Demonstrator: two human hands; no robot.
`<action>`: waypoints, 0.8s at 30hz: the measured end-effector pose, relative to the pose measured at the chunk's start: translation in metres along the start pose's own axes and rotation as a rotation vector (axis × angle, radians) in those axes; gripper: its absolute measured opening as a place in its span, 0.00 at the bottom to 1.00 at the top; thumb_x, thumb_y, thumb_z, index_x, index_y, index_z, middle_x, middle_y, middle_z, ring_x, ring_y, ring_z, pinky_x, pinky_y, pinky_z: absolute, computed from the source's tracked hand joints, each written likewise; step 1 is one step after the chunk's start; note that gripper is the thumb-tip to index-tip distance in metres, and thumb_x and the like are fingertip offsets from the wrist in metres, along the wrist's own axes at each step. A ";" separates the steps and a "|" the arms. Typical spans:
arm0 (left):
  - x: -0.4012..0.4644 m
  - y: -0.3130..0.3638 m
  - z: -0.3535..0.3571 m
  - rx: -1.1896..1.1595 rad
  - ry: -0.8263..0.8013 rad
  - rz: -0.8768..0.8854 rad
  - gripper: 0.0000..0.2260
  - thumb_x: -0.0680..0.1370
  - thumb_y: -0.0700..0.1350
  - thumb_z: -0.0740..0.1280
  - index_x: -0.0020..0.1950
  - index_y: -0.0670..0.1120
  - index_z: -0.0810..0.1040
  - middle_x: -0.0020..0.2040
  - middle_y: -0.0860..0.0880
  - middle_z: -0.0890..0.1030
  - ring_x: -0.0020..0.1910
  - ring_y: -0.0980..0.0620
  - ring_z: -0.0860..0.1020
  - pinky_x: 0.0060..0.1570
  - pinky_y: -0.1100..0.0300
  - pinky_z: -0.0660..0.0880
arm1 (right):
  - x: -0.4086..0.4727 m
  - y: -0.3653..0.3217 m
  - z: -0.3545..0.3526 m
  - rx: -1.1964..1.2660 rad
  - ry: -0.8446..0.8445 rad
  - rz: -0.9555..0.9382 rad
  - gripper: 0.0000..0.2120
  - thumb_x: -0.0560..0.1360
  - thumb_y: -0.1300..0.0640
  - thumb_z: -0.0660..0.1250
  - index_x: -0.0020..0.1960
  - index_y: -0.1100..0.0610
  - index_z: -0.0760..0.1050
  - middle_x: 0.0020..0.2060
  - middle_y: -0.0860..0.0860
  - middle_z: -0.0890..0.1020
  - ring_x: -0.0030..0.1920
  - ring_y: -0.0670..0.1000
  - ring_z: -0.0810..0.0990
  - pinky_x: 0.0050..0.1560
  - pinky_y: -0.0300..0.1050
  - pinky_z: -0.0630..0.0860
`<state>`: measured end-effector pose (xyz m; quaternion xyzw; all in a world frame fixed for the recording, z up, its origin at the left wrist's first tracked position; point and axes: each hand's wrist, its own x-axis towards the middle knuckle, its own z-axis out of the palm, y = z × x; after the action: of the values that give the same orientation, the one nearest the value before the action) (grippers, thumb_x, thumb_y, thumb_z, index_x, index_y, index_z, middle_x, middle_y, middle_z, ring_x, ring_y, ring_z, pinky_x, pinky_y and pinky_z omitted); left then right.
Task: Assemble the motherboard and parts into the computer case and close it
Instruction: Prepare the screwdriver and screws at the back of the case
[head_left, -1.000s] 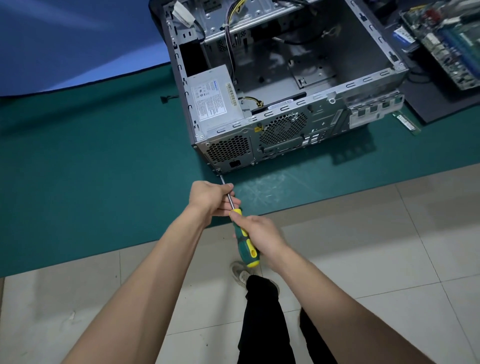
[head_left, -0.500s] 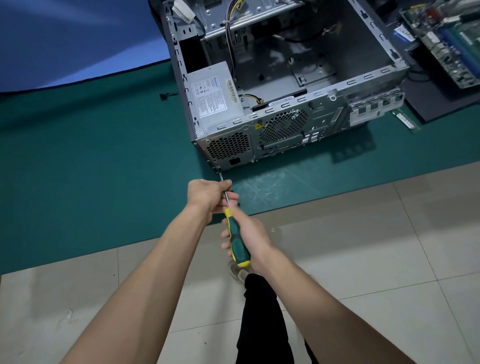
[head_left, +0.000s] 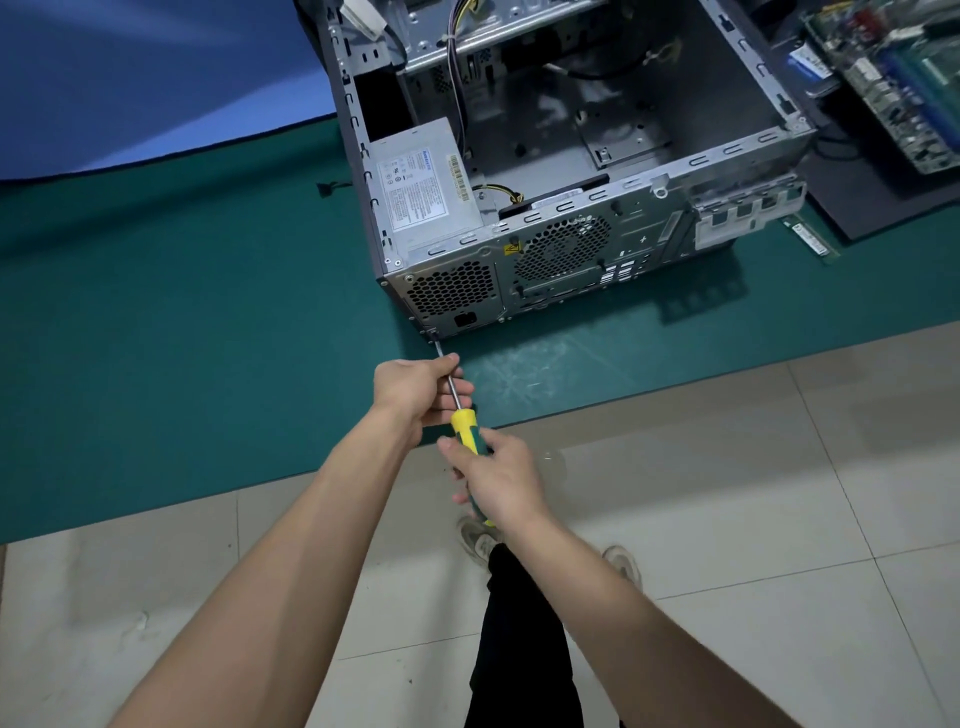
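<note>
Meanwhile the right hand (head_left: 501, 480) has regripped the screwdriver (head_left: 464, 422) handle, the left hand (head_left: 415, 389) pinching its shaft, tip at the computer case (head_left: 561, 260) rear lower corner, likely mid-turn on a power-supply screw.

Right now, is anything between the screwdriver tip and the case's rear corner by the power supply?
Nothing visible. The screwdriver shaft runs clear from the left hand, which pinches it, to the lower rear corner of the case. The right hand grips the handle. The screw itself is too small to make out.
</note>
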<state>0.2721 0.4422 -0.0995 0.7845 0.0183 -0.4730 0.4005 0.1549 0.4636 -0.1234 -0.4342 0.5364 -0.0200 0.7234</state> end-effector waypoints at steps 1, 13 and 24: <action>-0.001 -0.002 0.000 -0.010 0.001 -0.005 0.08 0.77 0.42 0.67 0.40 0.40 0.78 0.25 0.48 0.80 0.21 0.54 0.78 0.22 0.65 0.74 | 0.001 0.002 0.003 -0.040 0.078 -0.020 0.14 0.75 0.46 0.67 0.35 0.52 0.73 0.27 0.50 0.74 0.24 0.50 0.74 0.27 0.41 0.68; -0.004 -0.003 -0.006 -0.050 -0.118 -0.022 0.10 0.81 0.40 0.59 0.43 0.41 0.77 0.28 0.49 0.81 0.25 0.54 0.80 0.25 0.64 0.77 | 0.004 -0.010 -0.005 0.182 -0.136 0.199 0.18 0.75 0.41 0.66 0.41 0.57 0.78 0.24 0.48 0.73 0.20 0.47 0.70 0.23 0.35 0.66; -0.073 0.019 0.018 -0.208 -0.163 0.128 0.08 0.81 0.41 0.58 0.45 0.44 0.75 0.34 0.48 0.84 0.31 0.52 0.82 0.28 0.62 0.78 | -0.038 -0.079 -0.090 -0.984 0.191 -0.268 0.08 0.71 0.48 0.65 0.44 0.52 0.77 0.39 0.52 0.82 0.44 0.56 0.81 0.38 0.42 0.68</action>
<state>0.2262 0.4430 -0.0364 0.6972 -0.0155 -0.5043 0.5092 0.1021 0.3789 -0.0479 -0.7841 0.4857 0.1023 0.3726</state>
